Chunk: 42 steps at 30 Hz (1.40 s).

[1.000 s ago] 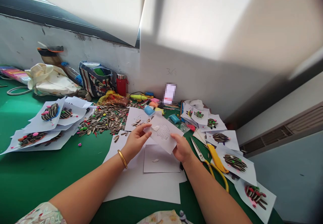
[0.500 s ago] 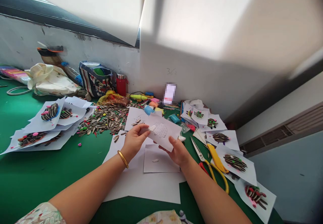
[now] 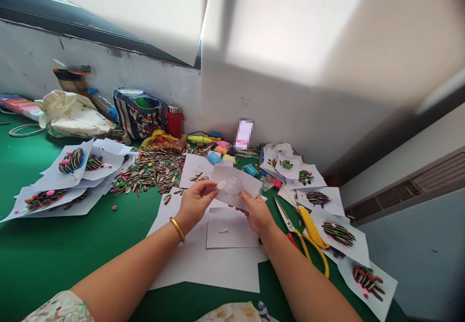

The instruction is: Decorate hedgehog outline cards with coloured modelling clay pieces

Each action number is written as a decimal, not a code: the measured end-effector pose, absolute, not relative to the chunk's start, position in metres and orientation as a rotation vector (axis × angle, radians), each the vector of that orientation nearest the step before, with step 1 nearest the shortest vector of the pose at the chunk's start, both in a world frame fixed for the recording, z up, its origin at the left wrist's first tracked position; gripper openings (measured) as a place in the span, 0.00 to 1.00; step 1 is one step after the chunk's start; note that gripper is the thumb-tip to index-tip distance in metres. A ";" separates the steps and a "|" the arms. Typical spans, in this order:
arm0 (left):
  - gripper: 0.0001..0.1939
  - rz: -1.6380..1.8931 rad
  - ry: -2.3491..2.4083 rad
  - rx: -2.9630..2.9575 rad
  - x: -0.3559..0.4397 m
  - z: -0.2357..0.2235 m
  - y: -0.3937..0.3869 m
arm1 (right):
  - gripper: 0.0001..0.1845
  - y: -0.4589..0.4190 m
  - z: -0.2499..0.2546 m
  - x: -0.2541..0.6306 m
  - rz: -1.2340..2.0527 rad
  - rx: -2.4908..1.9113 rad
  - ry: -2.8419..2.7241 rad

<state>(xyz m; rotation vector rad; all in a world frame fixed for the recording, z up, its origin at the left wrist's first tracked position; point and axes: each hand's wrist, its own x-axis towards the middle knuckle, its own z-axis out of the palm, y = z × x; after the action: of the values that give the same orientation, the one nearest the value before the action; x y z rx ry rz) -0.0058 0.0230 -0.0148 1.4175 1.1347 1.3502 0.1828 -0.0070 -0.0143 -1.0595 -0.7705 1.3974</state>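
A white paper card (image 3: 250, 178) with a dotted round drawing is lifted above the table. My right hand (image 3: 258, 213) grips its lower right edge, thumb on top beside the drawing. Between the thumb and fingers of my left hand (image 3: 198, 201) is a small soft-looking white piece (image 3: 221, 185), held at the drawing's left side. Below lies another white card (image 3: 232, 240) with a small white piece (image 3: 224, 230) on it, over larger white sheets (image 3: 203, 269). Several striped sunflower seeds (image 3: 167, 199) rest on the paper left of my hands.
Loose sunflower seeds (image 3: 154, 171) are heaped at back left. Cards with seed pictures lie in a left pile (image 3: 76, 179) and a right row (image 3: 339, 234). Yellow-handled scissors (image 3: 307, 244) and a yellow cutter (image 3: 311, 227) sit right of my hand. A red bottle (image 3: 174, 122) stands behind.
The held card has tilted slightly and its drawing has shifted a little up and right. The white piece in my left hand has moved slightly right with it.
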 end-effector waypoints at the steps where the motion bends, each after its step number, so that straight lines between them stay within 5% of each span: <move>1: 0.11 1.354 1.134 1.417 -0.005 -0.015 0.023 | 0.23 -0.007 -0.015 0.183 1.393 -1.063 -0.757; 42: 0.13 1.417 1.062 1.409 -0.004 -0.018 0.022 | 0.25 -0.006 -0.013 0.182 1.346 -1.116 -0.658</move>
<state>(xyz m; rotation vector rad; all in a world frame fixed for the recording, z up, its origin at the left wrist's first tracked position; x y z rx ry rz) -0.0038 0.0221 -0.0184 1.4091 1.0623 1.4171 0.1820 -0.0056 -0.0126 -1.1163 -0.6585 1.3456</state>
